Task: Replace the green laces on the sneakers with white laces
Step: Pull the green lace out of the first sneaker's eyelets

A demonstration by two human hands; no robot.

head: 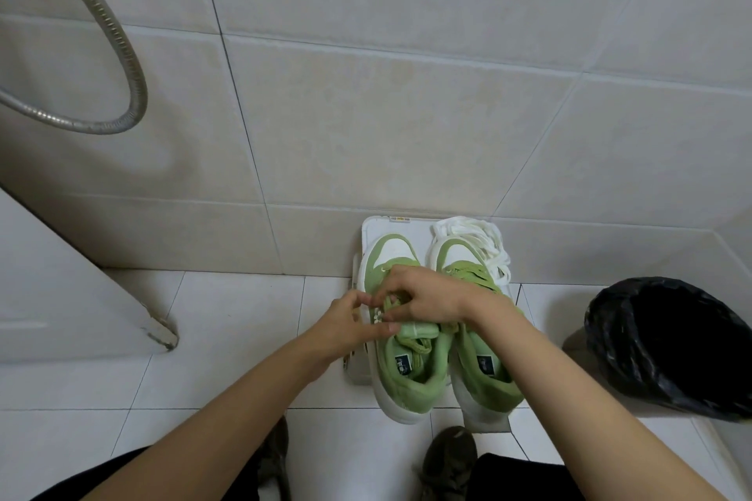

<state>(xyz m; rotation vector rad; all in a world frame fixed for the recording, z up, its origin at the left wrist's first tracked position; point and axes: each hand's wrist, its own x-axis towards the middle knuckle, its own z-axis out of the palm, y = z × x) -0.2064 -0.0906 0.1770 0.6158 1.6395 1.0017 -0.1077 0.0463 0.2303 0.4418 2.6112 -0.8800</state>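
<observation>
Two green and white sneakers stand side by side on a white tray [376,226], toes toward the wall. Over the left sneaker [401,374], my left hand [350,323] and my right hand [423,297] meet at the lacing. My right hand pinches a green lace [392,303] above the eyelets, and my left hand's thumb and fingers pinch at the shoe's left eyelet edge. The right sneaker [484,370] keeps its green laces, partly hidden under my right wrist. A heap of white laces [484,234] lies beyond the right sneaker's toe.
A bin lined with a black bag [667,346] stands at the right. A metal shower hose [118,53] loops at upper left. The tiled wall [407,114] is right behind the tray. A white panel's foot [160,331] rests at left. My feet [447,456] are below.
</observation>
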